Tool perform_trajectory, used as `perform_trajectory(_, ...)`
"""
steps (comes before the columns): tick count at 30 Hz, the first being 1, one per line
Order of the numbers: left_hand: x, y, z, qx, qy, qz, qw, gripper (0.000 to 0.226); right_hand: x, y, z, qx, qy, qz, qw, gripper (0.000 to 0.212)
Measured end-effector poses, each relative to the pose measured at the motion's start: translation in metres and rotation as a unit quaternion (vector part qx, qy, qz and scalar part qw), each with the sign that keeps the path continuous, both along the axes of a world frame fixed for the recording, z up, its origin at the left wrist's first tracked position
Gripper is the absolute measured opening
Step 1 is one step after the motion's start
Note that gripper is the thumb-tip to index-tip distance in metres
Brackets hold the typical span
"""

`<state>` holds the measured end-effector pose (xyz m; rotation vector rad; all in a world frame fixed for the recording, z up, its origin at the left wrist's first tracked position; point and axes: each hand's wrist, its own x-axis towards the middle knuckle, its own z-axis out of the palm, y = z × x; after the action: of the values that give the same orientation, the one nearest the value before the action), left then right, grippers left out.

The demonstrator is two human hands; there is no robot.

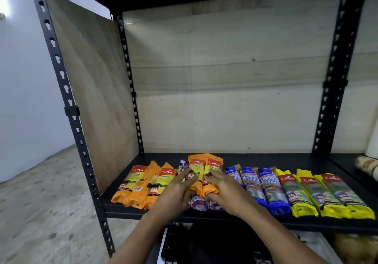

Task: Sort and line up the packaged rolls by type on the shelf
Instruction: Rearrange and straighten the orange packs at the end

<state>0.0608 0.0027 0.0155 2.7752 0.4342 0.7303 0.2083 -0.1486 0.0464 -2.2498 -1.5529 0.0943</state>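
On the black shelf point(266, 159) lie packaged rolls in a row. Three orange packs point(141, 184) sit at the left. Two more orange packs point(204, 167) are raised on top of purple packs point(199, 203). My left hand point(176, 192) grips the left one of the raised pair, and my right hand point(223, 190) grips the right one. Three blue packs point(257, 186) lie to the right of my hands. Three yellow packs point(319, 196) follow at the far right. My hands hide most of the purple packs.
Black perforated uprights point(67, 92) frame the shelf, with a wooden side panel point(96, 87) at left and a pale back panel point(235, 89). Dark items point(204, 243) lie on the level below. A neighbouring shelf at right holds a pale roll point(368, 163).
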Motion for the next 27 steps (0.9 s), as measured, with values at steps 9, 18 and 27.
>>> perform_trajectory(9,-0.004,-0.004,-0.002,-0.019,0.025,-0.018,0.999,0.058,0.003,-0.009,-0.005,-0.030,0.004,0.025,0.999,0.071)
perform_trajectory(18,-0.035,0.021,0.014,-0.061,0.085,-0.011,0.994,0.071,-0.021,0.003,0.030,-0.093,-0.052,0.024,0.994,0.101)
perform_trajectory(27,-0.091,0.089,0.025,-0.067,0.048,0.155,0.984,0.053,-0.072,0.041,0.033,0.037,-0.026,0.086,0.995,0.074)
